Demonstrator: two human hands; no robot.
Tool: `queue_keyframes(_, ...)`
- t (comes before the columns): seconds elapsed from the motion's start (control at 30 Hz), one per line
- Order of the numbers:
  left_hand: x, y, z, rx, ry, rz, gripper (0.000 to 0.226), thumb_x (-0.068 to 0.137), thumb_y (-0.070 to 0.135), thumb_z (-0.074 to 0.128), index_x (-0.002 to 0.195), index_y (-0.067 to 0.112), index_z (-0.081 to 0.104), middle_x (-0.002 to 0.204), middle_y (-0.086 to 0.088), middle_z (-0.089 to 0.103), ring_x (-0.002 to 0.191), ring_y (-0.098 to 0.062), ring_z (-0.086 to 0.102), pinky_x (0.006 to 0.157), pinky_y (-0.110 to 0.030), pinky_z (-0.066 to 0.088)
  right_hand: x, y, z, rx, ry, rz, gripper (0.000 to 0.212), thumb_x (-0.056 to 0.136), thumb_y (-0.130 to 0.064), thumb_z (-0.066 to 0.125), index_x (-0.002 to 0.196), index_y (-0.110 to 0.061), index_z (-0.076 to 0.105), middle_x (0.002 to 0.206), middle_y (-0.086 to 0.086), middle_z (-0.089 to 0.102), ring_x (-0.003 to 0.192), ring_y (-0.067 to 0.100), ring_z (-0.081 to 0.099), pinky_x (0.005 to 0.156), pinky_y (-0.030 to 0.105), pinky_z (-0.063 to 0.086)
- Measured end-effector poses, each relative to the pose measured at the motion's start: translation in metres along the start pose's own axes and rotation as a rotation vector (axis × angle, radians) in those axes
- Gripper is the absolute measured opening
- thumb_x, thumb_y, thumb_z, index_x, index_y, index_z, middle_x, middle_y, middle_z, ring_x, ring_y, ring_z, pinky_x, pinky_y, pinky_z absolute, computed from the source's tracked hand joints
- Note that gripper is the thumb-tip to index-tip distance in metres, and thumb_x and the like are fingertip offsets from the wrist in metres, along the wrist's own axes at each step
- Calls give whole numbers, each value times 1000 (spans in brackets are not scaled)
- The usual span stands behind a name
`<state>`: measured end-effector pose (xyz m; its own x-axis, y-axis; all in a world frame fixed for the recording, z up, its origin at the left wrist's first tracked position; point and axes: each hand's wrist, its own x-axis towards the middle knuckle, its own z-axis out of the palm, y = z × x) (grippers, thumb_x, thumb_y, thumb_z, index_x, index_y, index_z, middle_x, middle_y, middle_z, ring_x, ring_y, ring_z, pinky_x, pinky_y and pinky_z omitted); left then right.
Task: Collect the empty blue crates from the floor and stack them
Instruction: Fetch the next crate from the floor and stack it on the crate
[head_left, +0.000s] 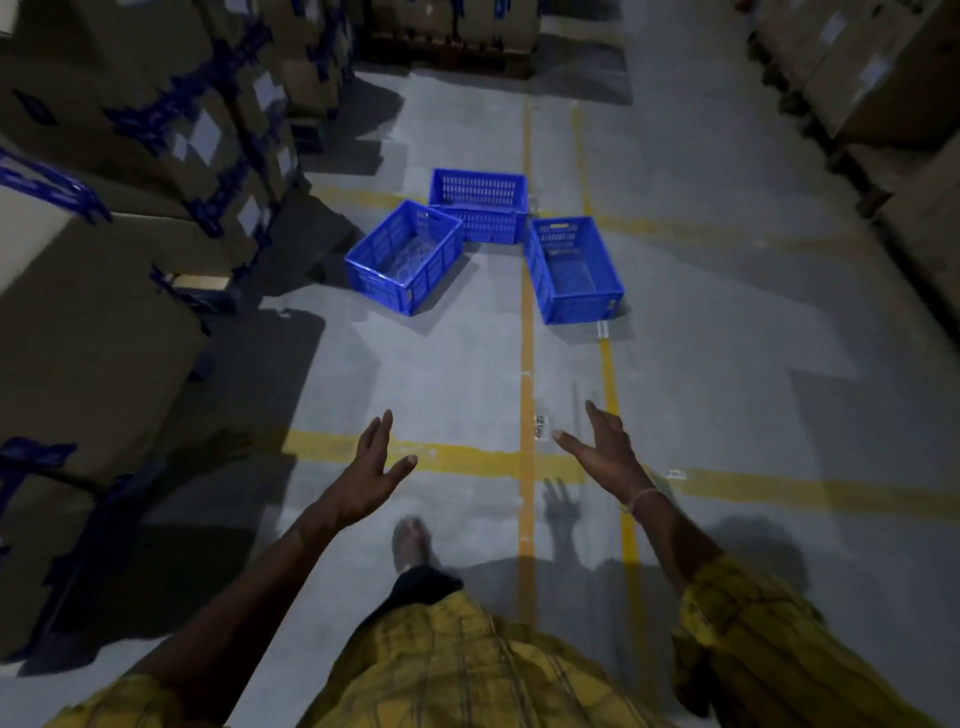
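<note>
Head view, looking down a dim warehouse aisle. A grey concrete floor fills most of the scene, crossed by yellow painted lines. Tall stacks of cardboard boxes bound with blue tape line the left side, and more cardboard boxes line the right. Far ahead on the floor sit three empty blue crates, all upright and open at the top. The left crate is turned at an angle, its far corner touching the far crate. The right crate stands just beside the far crate, lengthwise along the aisle. Near the camera, a person in a yellow checked shirt stretches both arms forward. The left hand and the right hand are well short of the crates, fingers straight and spread wide, holding nothing. One foot, blurred, shows between the arms.
</note>
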<state>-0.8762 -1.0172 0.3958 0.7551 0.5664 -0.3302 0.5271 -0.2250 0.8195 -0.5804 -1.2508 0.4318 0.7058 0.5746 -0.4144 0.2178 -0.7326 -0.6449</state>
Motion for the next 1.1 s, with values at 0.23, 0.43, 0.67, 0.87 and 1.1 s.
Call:
queue_keyframes(0.23, 174, -3, -67, 7, 35, -47, 109, 73, 85, 46, 158, 35, -1, 166, 7, -5, 147, -21, 29, 116, -43, 35, 172, -66, -13, -26, -2, 20, 93, 84, -64, 64, 158, -26, 21, 162, 2, 18, 150, 28, 18, 120, 42, 20)
queue_keyframes(0.43, 311, 31, -134, 58, -8, -35, 97, 88, 68, 51, 159, 28, 0, 166, 5, -3, 152, -25, 17, 121, -48, 25, 292, -143, -35, -26, -19, 11, 92, 86, -61, 64, 159, -25, 19, 163, 2, 16, 150, 28, 16, 119, 43, 21)
queue_keyframes(0.67, 447, 67, -188, 95, -46, -46, 91, 91, 60, 53, 158, 32, -1, 166, 4, -4, 153, -23, 15, 121, -49, 25, 426, -197, -58, 42, -13, 32, 99, 80, -69, 64, 158, -26, 21, 162, -1, 18, 150, 26, 18, 119, 42, 23)
queue_keyframes(0.87, 561, 87, -199, 66, 35, -104, 94, 88, 67, 53, 158, 34, -2, 166, 7, -1, 151, -23, 20, 120, -48, 29, 585, -225, -89, -31, -42, -25, 120, 59, -94, 50, 155, -27, 28, 160, 6, 26, 148, 27, 23, 119, 46, 26)
queue_keyframes(1.1, 673, 145, -207, 59, 107, -154, 96, 88, 68, 51, 158, 32, -4, 166, 4, -3, 153, -21, 12, 122, -46, 25, 750, -299, -146, -137, -146, -150, 94, 84, -64, 64, 157, -21, 25, 164, 10, 20, 151, 30, 17, 120, 40, 17)
